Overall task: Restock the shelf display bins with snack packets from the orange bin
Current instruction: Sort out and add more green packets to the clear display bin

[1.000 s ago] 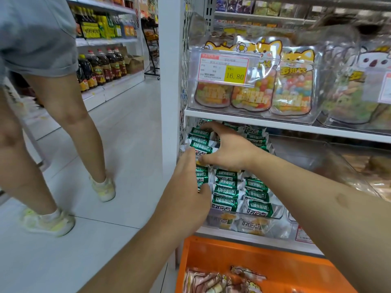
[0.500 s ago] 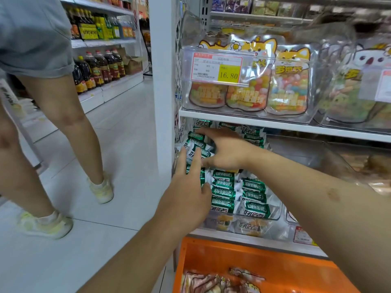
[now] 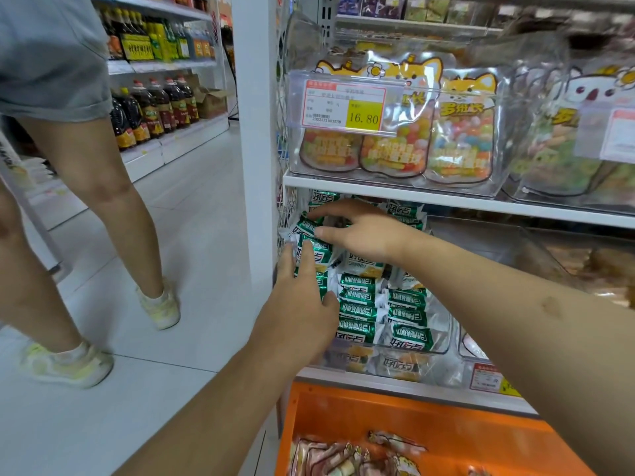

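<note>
From the head camera, a person's right hand (image 3: 364, 231), fingers (image 3: 328, 211) spread and nearly straight, rests on green-and-white snack packets (image 3: 357, 304) heaped in a clear shelf display bin (image 3: 441, 341). The left hand (image 3: 302, 304), its fingers extended side by side, presses on packets at the bin's left edge. Below, the orange bin (image 3: 429, 427) holds other packets. A bystander's legs (image 3: 103, 207) stand in the aisle.
</note>
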A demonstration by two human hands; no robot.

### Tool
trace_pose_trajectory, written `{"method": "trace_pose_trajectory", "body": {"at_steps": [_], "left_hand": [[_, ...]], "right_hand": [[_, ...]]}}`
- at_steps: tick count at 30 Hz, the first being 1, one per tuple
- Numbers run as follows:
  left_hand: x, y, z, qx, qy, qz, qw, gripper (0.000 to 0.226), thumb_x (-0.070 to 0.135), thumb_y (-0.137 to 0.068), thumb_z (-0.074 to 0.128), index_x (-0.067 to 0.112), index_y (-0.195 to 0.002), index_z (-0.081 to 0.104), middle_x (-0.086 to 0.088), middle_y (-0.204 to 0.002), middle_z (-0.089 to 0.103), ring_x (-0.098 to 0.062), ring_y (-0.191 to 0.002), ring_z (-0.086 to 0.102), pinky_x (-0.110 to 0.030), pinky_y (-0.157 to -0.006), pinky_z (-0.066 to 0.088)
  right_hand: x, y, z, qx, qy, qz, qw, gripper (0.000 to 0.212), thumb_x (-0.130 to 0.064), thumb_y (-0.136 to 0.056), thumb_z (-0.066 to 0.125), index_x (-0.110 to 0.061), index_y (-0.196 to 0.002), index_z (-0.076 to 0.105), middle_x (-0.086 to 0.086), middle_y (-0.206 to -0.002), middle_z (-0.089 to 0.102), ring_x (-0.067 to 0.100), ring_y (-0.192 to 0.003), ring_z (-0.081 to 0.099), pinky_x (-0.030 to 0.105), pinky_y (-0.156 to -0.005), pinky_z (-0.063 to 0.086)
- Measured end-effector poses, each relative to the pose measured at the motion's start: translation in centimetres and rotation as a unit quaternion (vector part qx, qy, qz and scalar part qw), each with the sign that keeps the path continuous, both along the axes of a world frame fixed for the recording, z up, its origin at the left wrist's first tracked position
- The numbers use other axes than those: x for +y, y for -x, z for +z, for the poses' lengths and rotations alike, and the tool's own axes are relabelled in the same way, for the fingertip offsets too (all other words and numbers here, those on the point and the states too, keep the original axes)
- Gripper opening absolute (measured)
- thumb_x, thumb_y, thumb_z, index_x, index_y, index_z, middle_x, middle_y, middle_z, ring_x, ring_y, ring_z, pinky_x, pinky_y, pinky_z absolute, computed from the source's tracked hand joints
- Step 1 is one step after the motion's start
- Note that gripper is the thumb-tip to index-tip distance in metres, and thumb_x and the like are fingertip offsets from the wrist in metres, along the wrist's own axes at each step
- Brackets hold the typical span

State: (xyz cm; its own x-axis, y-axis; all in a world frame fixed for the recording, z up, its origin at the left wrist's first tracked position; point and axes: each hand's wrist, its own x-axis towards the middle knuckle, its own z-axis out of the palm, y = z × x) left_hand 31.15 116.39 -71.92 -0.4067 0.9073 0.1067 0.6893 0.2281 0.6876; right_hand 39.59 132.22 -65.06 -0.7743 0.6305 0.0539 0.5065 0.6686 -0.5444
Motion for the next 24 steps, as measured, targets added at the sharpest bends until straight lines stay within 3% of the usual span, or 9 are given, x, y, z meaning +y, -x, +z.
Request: {"method": "trace_pose_trajectory", "body": {"at_steps": [4,7,10,12,16,18,21,24], "left_hand": [[0.0,-0.1,0.0,-0.005,-0.004,0.002,1.0,0.086,0.029,-0.106,0.054,0.035,-0.167,-0.006,0.018,-0.173,-0.013,-0.018,-0.15,0.036,-0.043,-0.104,0.056],[0.0,-0.2,-0.1,0.006,-0.007,0.005,1.0,0.086,0.03,-0.106,0.054,0.035,-0.166,-0.006,0.018,-0.172,-0.014,-0.017,-0.151,0.034,-0.042,-0.103,0.056],[0.0,-0.1,-0.1,0.012,-0.006,0.004,1.0,0.085,0.03,-0.106,0.054,0.034,-0.167,-0.006,0.016,-0.173,-0.015,-0.018,-0.153,0.031,-0.041,-0.105,0.055],[0.0,-0.2,-0.1,0.015,-0.003,0.008,1.0,0.085,0.03,-0.106,0.053,0.034,-0.166,-0.007,0.015,-0.173,-0.017,-0.017,-0.154,0.03,-0.038,-0.105,0.054],[-0.1,-0.2,-0.1,0.021,-0.004,0.008,1.0,0.085,0.032,-0.107,0.052,0.033,-0.167,-0.008,0.016,-0.173,-0.017,-0.016,-0.153,0.031,-0.039,-0.108,0.052],[-0.1,-0.1,-0.3,0.021,-0.007,0.008,1.0,0.085,0.032,-0.107,0.052,0.033,-0.167,-0.008,0.016,-0.173,-0.017,-0.016,-0.153,0.031,-0.04,-0.107,0.053],[0.0,0.0,-0.4,0.023,-0.011,0.009,1.0,0.084,0.032,-0.107,0.052,0.032,-0.167,-0.007,0.016,-0.173,-0.016,-0.016,-0.153,0.033,-0.041,-0.105,0.055],[0.0,-0.1,-0.4,0.027,-0.012,0.007,1.0,0.085,0.032,-0.107,0.052,0.032,-0.167,-0.008,0.016,-0.173,-0.017,-0.017,-0.155,0.028,-0.042,-0.106,0.054]], "right_hand": [[0.1,1.2,-0.5,0.013,-0.022,-0.031,0.999,0.022,-0.037,-0.104,0.064,-0.032,-0.125,0.067,-0.007,-0.107,0.064,0.017,-0.095,0.065,0.03,-0.079,0.053],[0.4,1.7,-0.5,0.041,-0.008,-0.054,0.998,0.015,-0.033,-0.105,0.062,-0.027,-0.117,0.067,-0.003,-0.108,0.067,0.02,-0.092,0.069,0.036,-0.084,0.058],[0.3,1.6,-0.7,0.01,-0.012,-0.037,0.999,0.018,-0.039,-0.104,0.062,-0.027,-0.117,0.065,-0.006,-0.104,0.066,0.016,-0.088,0.066,0.028,-0.067,0.05],[0.4,1.7,-0.9,0.006,-0.021,-0.037,0.999,0.018,-0.038,-0.103,0.064,-0.026,-0.116,0.065,-0.006,-0.101,0.064,0.016,-0.087,0.064,0.027,-0.063,0.045],[0.7,2.1,-0.7,0.03,-0.01,-0.054,0.998,0.013,-0.031,-0.105,0.063,-0.023,-0.114,0.064,-0.005,-0.102,0.063,0.017,-0.087,0.064,0.031,-0.068,0.045],[0.9,2.2,-0.3,0.024,-0.012,-0.05,0.998,0.013,-0.031,-0.106,0.06,-0.023,-0.116,0.064,-0.005,-0.109,0.064,0.015,-0.091,0.066,0.034,-0.078,0.052],[1.5,2.1,0.2,-0.011,-0.062,-0.028,0.998,0.009,-0.028,-0.107,0.058,-0.024,-0.113,0.062,-0.002,-0.117,0.064,0.021,-0.104,0.062,0.039,-0.097,0.05],[1.8,2.0,0.9,-0.07,-0.139,-0.002,0.988,0.006,-0.025,-0.106,0.058,-0.019,-0.103,0.059,0.004,-0.11,0.061,0.03,-0.104,0.057,0.042,-0.096,0.048]]}}
